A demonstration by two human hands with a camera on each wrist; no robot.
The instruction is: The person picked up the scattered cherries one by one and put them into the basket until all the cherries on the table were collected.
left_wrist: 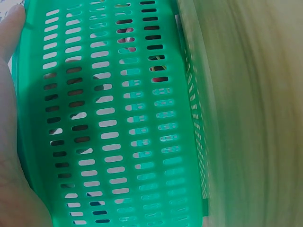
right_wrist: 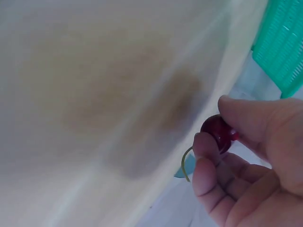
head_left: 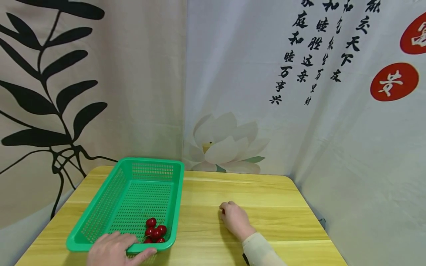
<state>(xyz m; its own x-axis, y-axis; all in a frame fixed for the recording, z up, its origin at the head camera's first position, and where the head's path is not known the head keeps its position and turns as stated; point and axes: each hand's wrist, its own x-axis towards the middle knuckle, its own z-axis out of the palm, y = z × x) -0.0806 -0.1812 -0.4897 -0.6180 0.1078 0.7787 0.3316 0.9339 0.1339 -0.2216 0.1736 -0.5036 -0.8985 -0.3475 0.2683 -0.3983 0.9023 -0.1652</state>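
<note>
A green plastic basket with slotted walls stands on the left of the wooden table. My left hand grips its near rim, fingers over the inside and thumb outside; the left wrist view shows the slotted basket wall up close. Several dark red cherries lie in the basket's near right corner. To the right of the basket, my right hand is over the table. In the right wrist view it pinches a dark red cherry with a curved green stem between thumb and fingers.
The yellow wood-grain table extends right of the basket to a rounded far corner. Behind it hang pale curtains printed with black leaves, a white lotus flower and dark characters.
</note>
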